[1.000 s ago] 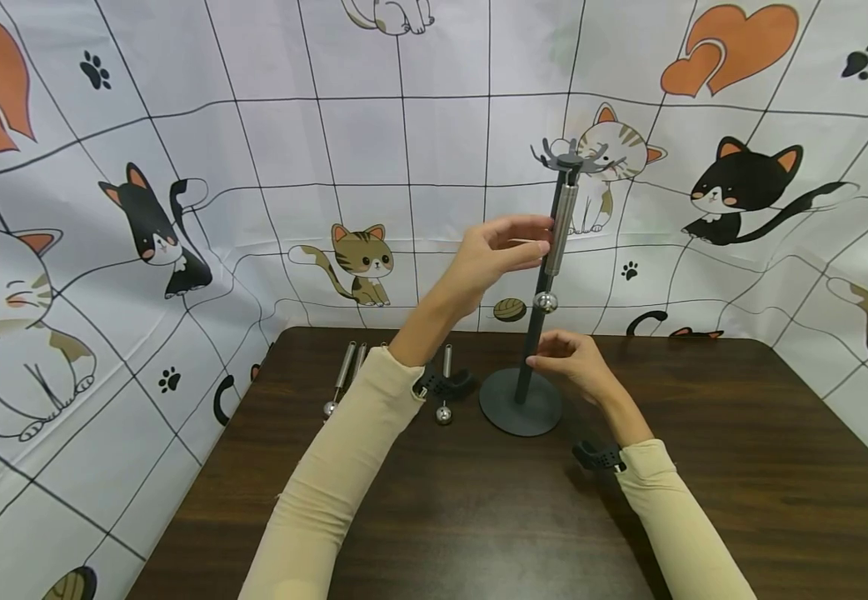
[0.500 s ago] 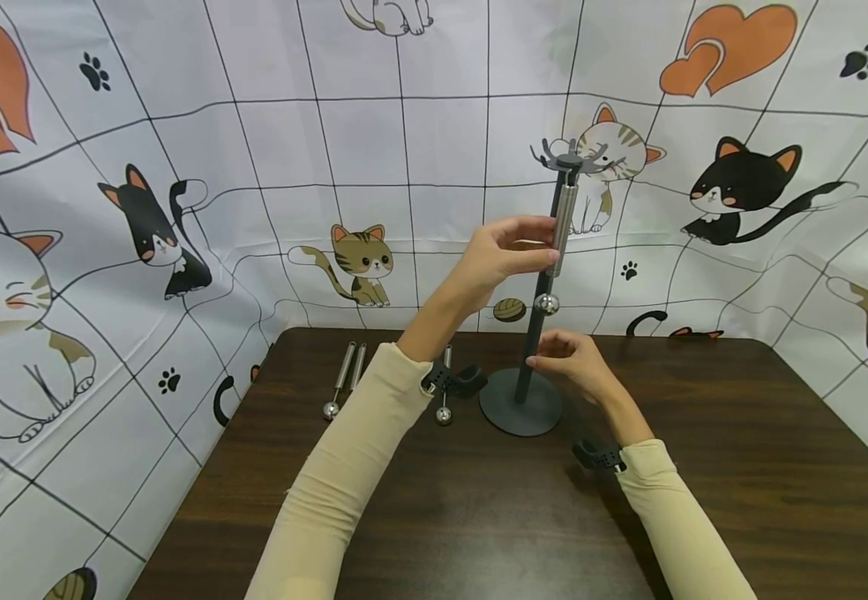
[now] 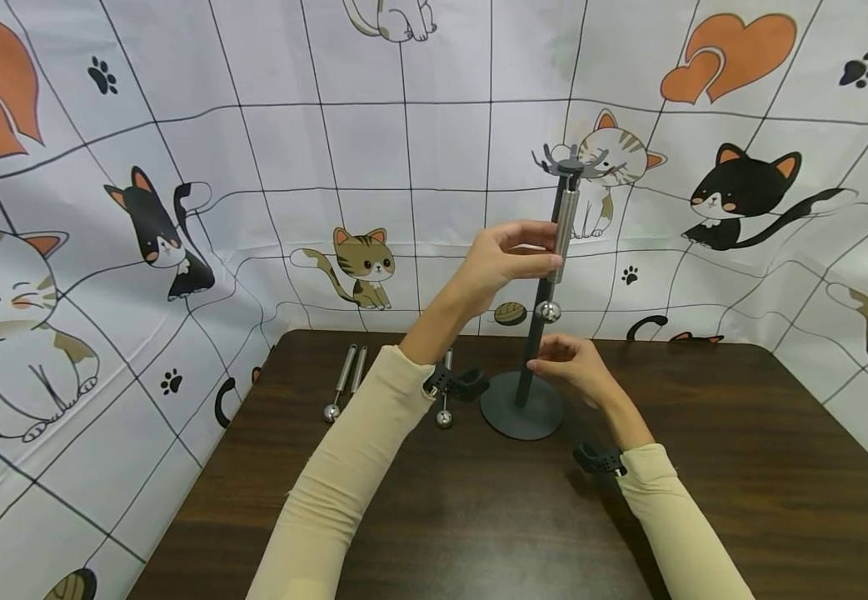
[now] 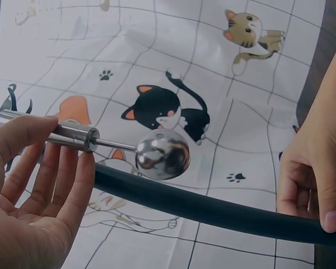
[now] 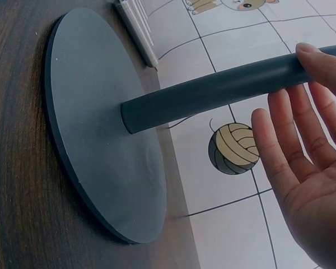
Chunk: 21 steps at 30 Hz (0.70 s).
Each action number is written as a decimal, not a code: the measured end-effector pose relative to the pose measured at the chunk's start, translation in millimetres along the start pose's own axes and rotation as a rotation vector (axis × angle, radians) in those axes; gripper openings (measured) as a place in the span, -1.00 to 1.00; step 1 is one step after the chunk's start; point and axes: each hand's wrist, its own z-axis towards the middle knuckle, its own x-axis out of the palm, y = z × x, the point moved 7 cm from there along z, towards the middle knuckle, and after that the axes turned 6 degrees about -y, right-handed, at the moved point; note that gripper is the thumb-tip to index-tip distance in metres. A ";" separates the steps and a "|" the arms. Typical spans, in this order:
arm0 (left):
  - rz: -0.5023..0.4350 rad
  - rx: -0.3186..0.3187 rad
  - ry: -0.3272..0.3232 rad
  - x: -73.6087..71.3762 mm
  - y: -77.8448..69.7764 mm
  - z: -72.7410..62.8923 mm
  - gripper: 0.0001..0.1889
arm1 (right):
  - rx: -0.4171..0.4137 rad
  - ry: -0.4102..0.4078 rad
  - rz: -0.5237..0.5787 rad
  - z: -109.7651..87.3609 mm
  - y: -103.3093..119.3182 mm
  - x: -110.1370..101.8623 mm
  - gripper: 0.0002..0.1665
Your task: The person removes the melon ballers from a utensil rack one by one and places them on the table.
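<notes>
My left hand (image 3: 505, 254) pinches the steel handle of a melon baller (image 4: 162, 154) between thumb and fingers. The melon baller hangs bowl down beside the pole, its handle's top end at the hooks (image 3: 571, 165) of a dark grey stand; whether a hook carries it I cannot tell. Lower down, my right hand (image 3: 572, 362) holds the stand's pole (image 5: 213, 89) with thumb on one side and fingertips on the other. The stand's round base (image 5: 101, 129) sits flat on the table.
On the brown table (image 3: 479, 517), left of the stand, lie more melon ballers: one at the far left (image 3: 331, 412), another beside it (image 3: 360, 368) partly behind my left sleeve, and one near the base (image 3: 445, 418). A cat-print cloth (image 3: 441, 150) hangs behind the table.
The left hand has shifted slightly right and its thumb now lies against the handle. The melon baller has barely moved; the right hand stays on the pole.
</notes>
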 end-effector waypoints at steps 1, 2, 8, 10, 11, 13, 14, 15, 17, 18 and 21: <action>0.000 0.000 -0.003 -0.1 -0.2 -0.1 -0.55 | 0.001 0.001 0.001 -0.1 0.2 0.4 -0.71; 0.000 0.000 -0.005 -0.2 -0.3 -0.1 -0.55 | 0.003 0.002 0.003 -0.3 0.4 0.7 -0.70; -0.002 -0.008 -0.009 -0.3 -0.7 0.3 -0.56 | 0.011 0.001 0.001 -1.8 2.4 1.8 -0.66; -0.005 -0.009 -0.004 0.2 -1.2 0.3 -0.56 | 0.011 0.000 0.000 -2.0 2.2 1.8 -0.64; -0.007 -0.007 -0.002 0.4 -1.6 0.3 -0.56 | 0.011 0.000 0.000 -2.0 2.0 1.8 -0.64; -0.012 -0.005 0.001 0.6 -2.7 0.1 -0.56 | 0.013 -0.001 0.000 -1.9 1.7 1.7 -0.64; -0.016 -0.003 0.003 0.7 -3.4 0.0 -0.55 | 0.014 -0.001 -0.002 -1.8 1.6 1.6 -0.64; -0.019 -0.002 0.005 0.8 -4.0 0.1 -0.55 | 0.015 -0.001 -0.003 -1.8 1.4 1.6 -0.64; -0.024 0.000 0.009 0.9 -5.5 0.0 -0.54 | 0.018 -0.001 -0.006 -1.5 1.1 1.4 -0.65; -0.027 -0.003 0.010 1.0 -6.2 0.1 -0.54 | 0.019 -0.003 -0.009 -1.5 1.2 1.3 -0.66; -0.029 0.003 0.021 1.3 -9.4 -0.5 -0.53 | 0.018 -0.004 -0.018 -1.5 1.2 1.0 -0.66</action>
